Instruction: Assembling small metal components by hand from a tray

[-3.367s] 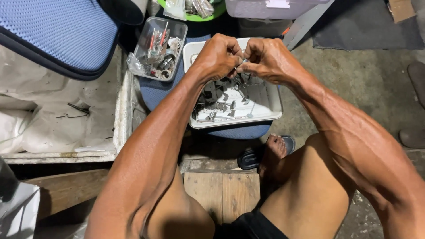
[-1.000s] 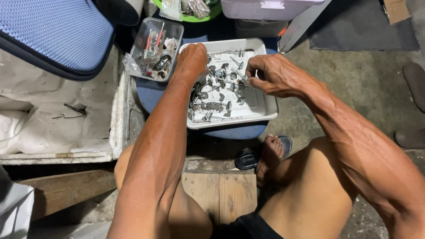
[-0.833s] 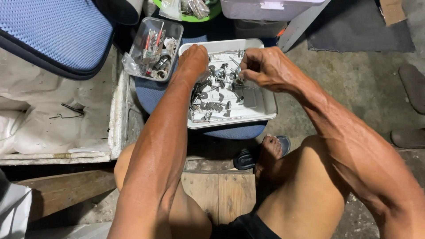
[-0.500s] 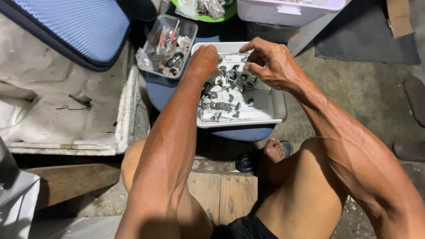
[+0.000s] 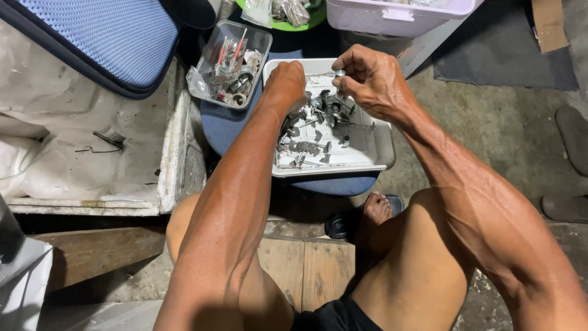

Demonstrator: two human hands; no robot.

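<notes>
Greys, blues and silver are being shown around a pale tray.

A shallow rectangular pale grey plastic tray (image 5: 373, 160) is being seen filled with small silver-grey metal parts (image 5: 309, 132), set over a round dark blue seat cushion (image 5: 223, 125). Red-handled bits are being displayed in a clear plastic rectangular box (image 5: 260, 38). A light blue dotted-weave padded cushion with navy edging (image 5: 92, 34) is being shown beside a lilac plastic tub (image 5: 392, 18) and a bright green plastic dish (image 5: 306, 23).
</notes>
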